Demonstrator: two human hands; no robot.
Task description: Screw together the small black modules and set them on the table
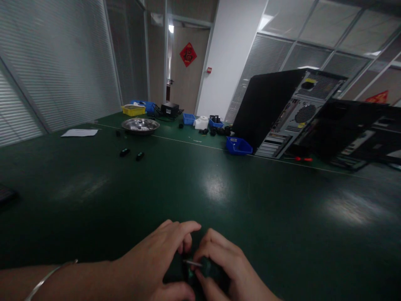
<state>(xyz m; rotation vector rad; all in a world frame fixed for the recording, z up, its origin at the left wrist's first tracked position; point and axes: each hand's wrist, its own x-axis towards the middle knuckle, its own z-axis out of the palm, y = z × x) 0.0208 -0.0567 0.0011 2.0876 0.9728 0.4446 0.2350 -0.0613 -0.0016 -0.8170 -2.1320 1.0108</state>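
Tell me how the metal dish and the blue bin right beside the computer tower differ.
The metal dish is round, while the blue bin is angular. The metal dish is shiny silver; the blue bin is deep blue. The metal dish looks wider here than the blue bin. Both are open-topped and rest on the green table.

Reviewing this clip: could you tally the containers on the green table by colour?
Yellow bin: 1
Blue bins: 4, one partly hidden behind the yellow bin
Silver dish: 1
Total: 6
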